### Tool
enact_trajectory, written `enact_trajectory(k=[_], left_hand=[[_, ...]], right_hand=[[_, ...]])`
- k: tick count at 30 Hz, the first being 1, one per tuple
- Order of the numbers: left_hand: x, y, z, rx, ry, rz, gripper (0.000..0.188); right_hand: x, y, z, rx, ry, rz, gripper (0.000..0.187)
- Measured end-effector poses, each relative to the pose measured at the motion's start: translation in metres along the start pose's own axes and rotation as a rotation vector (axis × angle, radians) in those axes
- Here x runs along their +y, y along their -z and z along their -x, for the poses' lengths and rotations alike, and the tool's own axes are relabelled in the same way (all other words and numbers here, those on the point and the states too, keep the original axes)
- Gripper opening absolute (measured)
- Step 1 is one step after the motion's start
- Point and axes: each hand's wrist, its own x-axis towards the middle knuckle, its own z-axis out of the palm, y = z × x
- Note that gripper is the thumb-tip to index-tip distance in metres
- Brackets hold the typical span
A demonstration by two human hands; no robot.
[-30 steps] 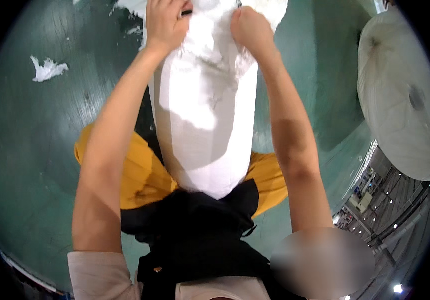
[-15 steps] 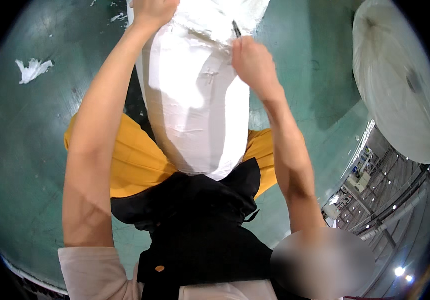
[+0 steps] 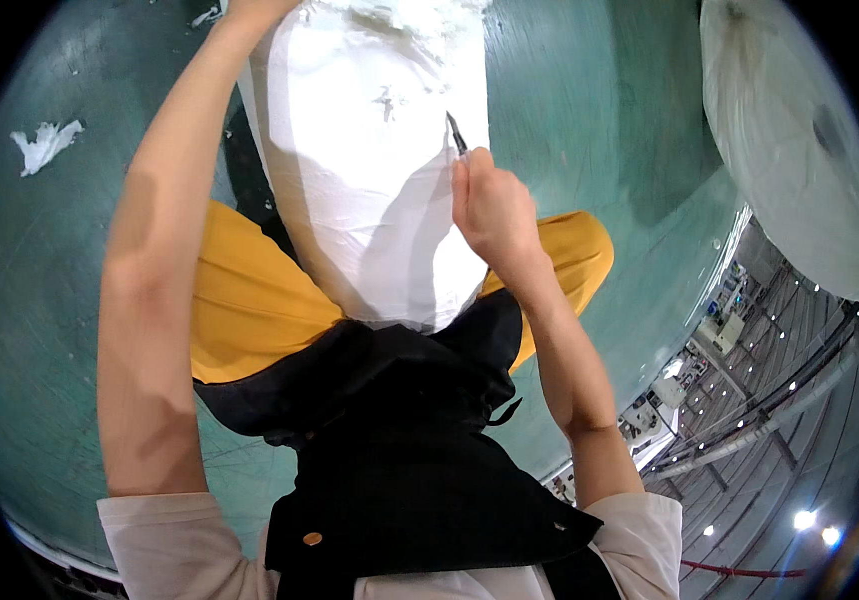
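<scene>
A long white wrapped bundle [image 3: 370, 200] lies between my legs, its near end against my black apron. Its far part is torn, with rough white fluffy material [image 3: 420, 25] showing there. My right hand [image 3: 495, 205] is closed around a small knife [image 3: 459, 135], its dark pointed blade aimed away from me over the bundle's right side. I cannot tell whether the tip touches the wrapping. At the upper edge, my left hand [image 3: 262, 8] is beside the bundle's far left side; its fingers are cut off by the picture's edge.
A torn white scrap [image 3: 47, 147] lies on the green floor [image 3: 570, 120] at the left, with a smaller scrap [image 3: 207, 16] near my left hand. At far right stands a large pale roll [image 3: 790, 150] in clear film. My legs in yellow trousers [image 3: 250, 300] flank the bundle.
My right hand has come back toward me with the knife, off the torn far part to the bundle's right side. My left hand has shifted left and farther out of the picture.
</scene>
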Motion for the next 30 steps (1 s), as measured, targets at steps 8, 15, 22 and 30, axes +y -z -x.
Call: enact_trajectory(k=[8, 15, 22, 30], left_hand=[[0.000, -0.004, 0.003, -0.021, 0.029, 0.027, 0.013], [-0.001, -0.006, 0.004, -0.029, 0.002, 0.024, 0.008], [0.005, -0.010, -0.001, -0.018, 0.022, 0.018, 0.007], [-0.007, -0.007, -0.001, 0.088, -0.049, -0.096, 0.008]], right_hand=[[0.015, -0.024, 0.060, -0.001, 0.015, 0.003, 0.021], [0.035, -0.041, 0.120, -0.125, -0.041, 0.087, 0.022], [0.047, -0.021, 0.171, -0.360, -0.196, 0.016, 0.020], [-0.030, 0.046, -0.087, 0.260, 0.102, -0.366, 0.022]])
